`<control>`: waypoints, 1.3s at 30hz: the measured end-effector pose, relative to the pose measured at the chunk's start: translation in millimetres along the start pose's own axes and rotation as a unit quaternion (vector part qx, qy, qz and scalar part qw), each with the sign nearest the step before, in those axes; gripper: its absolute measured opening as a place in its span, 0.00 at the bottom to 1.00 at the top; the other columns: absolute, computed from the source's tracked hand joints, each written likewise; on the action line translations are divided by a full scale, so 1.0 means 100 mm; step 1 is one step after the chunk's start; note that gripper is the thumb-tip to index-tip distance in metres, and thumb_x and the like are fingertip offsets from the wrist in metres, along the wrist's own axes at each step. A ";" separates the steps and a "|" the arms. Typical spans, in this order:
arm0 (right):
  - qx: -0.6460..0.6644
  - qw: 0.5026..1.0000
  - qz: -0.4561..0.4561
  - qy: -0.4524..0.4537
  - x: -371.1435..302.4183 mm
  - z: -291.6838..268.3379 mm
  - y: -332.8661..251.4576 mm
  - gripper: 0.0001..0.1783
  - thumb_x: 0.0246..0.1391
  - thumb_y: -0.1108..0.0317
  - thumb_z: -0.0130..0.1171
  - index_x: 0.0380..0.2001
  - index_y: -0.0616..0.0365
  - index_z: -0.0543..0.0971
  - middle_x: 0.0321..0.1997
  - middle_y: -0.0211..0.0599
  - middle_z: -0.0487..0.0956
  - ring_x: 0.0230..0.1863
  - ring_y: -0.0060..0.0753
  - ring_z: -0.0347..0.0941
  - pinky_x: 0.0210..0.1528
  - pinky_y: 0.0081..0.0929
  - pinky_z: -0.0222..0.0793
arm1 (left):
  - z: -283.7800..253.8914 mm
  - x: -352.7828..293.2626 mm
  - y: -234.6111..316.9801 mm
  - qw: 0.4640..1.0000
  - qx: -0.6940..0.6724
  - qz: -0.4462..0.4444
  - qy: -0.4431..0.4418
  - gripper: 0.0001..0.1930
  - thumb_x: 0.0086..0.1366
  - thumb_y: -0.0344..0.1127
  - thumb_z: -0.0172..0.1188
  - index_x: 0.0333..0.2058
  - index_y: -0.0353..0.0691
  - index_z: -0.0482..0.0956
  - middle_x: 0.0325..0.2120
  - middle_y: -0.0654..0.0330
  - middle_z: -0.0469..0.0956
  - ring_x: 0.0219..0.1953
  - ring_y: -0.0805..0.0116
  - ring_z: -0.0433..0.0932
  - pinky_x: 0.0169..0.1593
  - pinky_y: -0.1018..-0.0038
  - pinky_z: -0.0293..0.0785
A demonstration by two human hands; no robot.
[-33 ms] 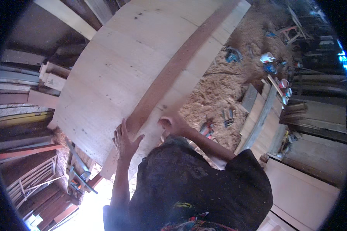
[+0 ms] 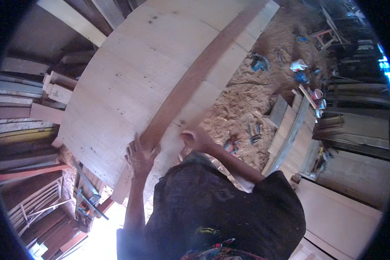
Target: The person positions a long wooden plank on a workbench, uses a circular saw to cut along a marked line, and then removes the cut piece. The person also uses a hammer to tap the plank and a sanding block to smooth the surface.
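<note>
A long reddish-brown plank lies slantwise across a wide pale wooden panel with small dark spots. On the near end of this plank rests my left hand, its fingers and thumb spread apart. My right hand is just right of the plank, at the panel's right edge. Its fingers are curled together, and whatever may be between them is hidden.
Wood shavings cover the ground to the right, with a blue power tool on them. Stacked boards lie farther right. More timber is piled at left, above a slatted wooden frame.
</note>
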State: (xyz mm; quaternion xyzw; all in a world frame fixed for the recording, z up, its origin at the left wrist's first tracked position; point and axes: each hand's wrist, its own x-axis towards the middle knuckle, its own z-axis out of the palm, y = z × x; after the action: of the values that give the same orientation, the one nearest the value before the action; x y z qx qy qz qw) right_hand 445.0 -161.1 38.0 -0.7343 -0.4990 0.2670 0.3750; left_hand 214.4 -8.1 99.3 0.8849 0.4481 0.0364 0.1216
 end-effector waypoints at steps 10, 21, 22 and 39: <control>-0.036 0.992 0.107 0.053 -0.03 -1.03 0.47 0.10 0.60 0.65 0.62 0.37 0.63 0.83 0.24 0.43 0.82 0.25 0.38 0.80 0.30 0.38 0.73 | 0.03 0.47 -0.31 0.972 -0.075 0.011 -0.220 0.65 0.45 0.51 0.75 0.72 0.35 0.41 0.45 0.36 0.79 0.44 0.36 0.81 0.51 0.46 0.73; -0.187 0.979 0.070 -0.049 1.69 -2.71 0.43 0.23 0.53 0.68 0.67 0.53 0.57 0.78 0.54 0.46 0.79 0.52 0.43 0.79 0.52 0.43 0.74 | -0.11 0.45 0.14 0.987 -0.042 -0.071 -0.137 0.66 0.37 0.42 0.83 0.72 0.40 0.49 0.64 0.40 0.56 0.66 0.39 0.57 0.64 0.46 0.61; -0.263 0.963 0.029 -0.046 1.84 -2.81 0.49 0.28 0.51 0.66 0.68 0.57 0.55 0.75 0.59 0.46 0.75 0.57 0.44 0.75 0.56 0.45 0.70 | -0.13 0.53 0.33 0.988 -0.060 -0.059 -0.132 0.66 0.37 0.43 0.83 0.72 0.41 0.49 0.64 0.40 0.57 0.65 0.39 0.58 0.64 0.45 0.60; -0.385 0.838 -0.102 -0.373 3.38 -3.40 0.70 0.74 0.22 0.53 0.84 0.74 0.55 0.53 0.72 0.51 0.63 0.72 0.53 0.58 0.75 0.48 0.52 | 0.25 1.97 1.60 0.955 -0.112 -0.060 -0.267 0.67 0.41 0.44 0.80 0.73 0.36 0.42 0.48 0.41 0.80 0.49 0.43 0.80 0.58 0.52 0.72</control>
State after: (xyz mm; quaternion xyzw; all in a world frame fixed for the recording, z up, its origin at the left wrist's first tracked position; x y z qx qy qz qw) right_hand 863.9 41.9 171.0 -0.6088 -0.7360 0.2671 -0.1278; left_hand 461.9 54.6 106.5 0.8147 0.4448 -0.1586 0.3366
